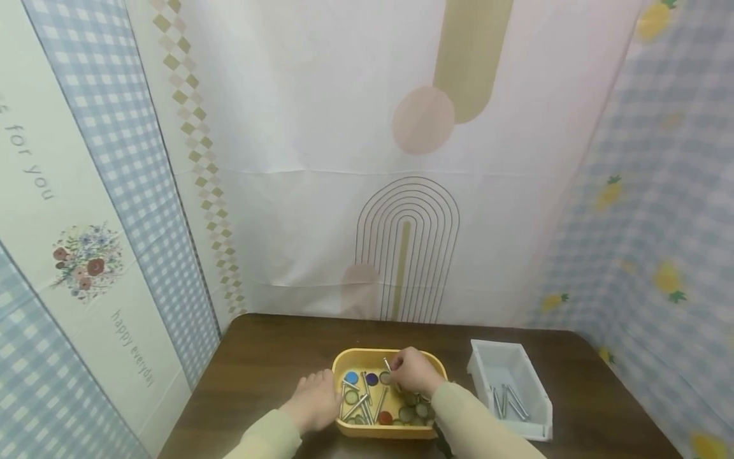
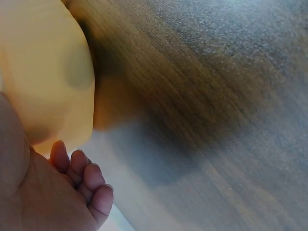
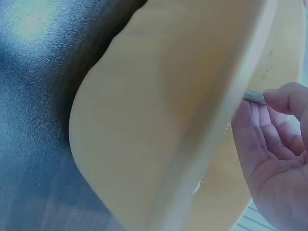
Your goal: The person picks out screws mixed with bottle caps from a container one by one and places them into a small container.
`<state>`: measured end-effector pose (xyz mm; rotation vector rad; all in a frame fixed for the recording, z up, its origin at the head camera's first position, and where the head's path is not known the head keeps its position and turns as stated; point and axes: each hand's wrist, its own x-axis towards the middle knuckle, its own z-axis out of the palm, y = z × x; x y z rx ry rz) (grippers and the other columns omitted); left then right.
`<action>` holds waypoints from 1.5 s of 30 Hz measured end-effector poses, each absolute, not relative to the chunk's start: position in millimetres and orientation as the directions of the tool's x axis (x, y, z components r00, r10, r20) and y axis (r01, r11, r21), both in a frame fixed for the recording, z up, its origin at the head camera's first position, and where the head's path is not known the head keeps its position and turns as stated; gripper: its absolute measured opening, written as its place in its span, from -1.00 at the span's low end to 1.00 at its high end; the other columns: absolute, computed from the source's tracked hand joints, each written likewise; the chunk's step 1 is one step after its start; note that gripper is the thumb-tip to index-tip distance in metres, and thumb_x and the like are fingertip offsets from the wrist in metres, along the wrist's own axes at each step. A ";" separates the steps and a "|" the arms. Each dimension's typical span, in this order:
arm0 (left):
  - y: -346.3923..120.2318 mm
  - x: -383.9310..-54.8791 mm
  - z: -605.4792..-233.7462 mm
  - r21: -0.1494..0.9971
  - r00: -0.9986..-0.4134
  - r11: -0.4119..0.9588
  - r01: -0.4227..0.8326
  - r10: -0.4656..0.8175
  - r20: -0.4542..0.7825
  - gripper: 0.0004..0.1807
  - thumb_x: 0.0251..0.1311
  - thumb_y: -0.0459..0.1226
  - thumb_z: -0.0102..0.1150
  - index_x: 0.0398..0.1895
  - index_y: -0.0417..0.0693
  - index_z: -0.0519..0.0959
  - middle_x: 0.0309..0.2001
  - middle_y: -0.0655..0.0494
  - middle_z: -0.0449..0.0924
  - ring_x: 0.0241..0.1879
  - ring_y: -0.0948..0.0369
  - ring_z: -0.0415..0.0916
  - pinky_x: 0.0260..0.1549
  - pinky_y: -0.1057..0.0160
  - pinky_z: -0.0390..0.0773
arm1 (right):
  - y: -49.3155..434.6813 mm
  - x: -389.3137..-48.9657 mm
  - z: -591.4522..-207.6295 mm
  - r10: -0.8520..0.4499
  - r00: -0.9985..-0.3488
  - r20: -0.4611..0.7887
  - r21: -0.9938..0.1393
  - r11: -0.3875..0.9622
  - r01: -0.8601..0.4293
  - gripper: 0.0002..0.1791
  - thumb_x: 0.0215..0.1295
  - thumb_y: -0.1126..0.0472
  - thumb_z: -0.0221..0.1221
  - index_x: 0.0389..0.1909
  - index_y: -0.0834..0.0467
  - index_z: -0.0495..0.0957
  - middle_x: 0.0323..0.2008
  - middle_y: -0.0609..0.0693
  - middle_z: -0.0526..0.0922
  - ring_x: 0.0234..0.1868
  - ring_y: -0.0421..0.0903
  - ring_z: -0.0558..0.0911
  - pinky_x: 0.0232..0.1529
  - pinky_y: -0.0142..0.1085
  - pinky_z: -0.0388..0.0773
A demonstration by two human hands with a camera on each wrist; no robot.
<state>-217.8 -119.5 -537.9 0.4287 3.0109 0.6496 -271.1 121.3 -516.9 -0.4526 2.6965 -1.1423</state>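
A yellow tub [image 1: 390,433] stands at the front of the table, with long metal bolts [image 1: 381,405] and round flat pieces inside. Among these are a blue disc [image 1: 351,378], a dark purple disc [image 1: 372,379], a red disc [image 1: 385,418] and several greenish ones [image 1: 406,414]. Over the tub's right part, my right hand [image 1: 417,371] pinches a bolt [image 1: 387,364] between thumb and fingers; its threaded end [image 3: 255,96] shows in the right wrist view. My left hand [image 1: 316,398] rests at the tub's left wall, fingers loosely bent and holding nothing.
A light grey bin [image 1: 539,390] to the right of the tub holds several bolts [image 1: 510,401]. Both stand on a dark brown wooden table [image 1: 269,347]. A printed cloth [image 1: 298,229] hangs behind the table, with checked cloths at the sides.
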 end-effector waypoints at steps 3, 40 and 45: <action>-120.1 -220.0 -541.5 0.405 -0.962 0.876 0.261 0.272 0.031 -0.73 0.21 -0.17 -0.04 -0.22 -0.23 0.36 -0.40 0.05 0.29 -0.35 0.09 0.28 -0.23 -0.02 0.30 | 125.9 -271.4 -516.7 -0.344 -0.938 -0.053 -0.743 0.641 -0.193 -0.87 0.07 0.39 0.22 -0.62 0.28 0.56 -0.74 -0.07 0.48 -0.72 -0.23 0.36 -0.70 -0.36 0.30; -118.9 -218.9 -535.7 0.408 -0.965 0.882 0.235 0.263 -0.013 -0.69 0.23 -0.16 0.00 -0.16 -0.26 0.38 -0.38 0.04 0.31 -0.31 0.08 0.31 -0.16 -0.06 0.31 | 141.2 -266.1 -509.2 -0.236 -0.964 -0.119 -0.830 0.557 -0.034 -0.90 0.11 0.38 0.24 -0.48 0.28 0.49 -0.47 0.07 0.53 -0.50 -0.04 0.60 -0.43 -0.14 0.60; -118.0 -219.9 -536.9 0.397 -0.964 0.886 0.241 0.264 -0.005 -0.68 0.24 -0.16 0.00 -0.16 -0.28 0.38 -0.37 0.02 0.32 -0.31 0.07 0.32 -0.16 -0.08 0.32 | 144.6 -264.3 -509.3 -0.230 -0.964 -0.130 -0.832 0.555 -0.020 -0.88 0.15 0.36 0.25 -0.47 0.28 0.49 -0.48 0.07 0.53 -0.52 -0.04 0.61 -0.43 -0.14 0.60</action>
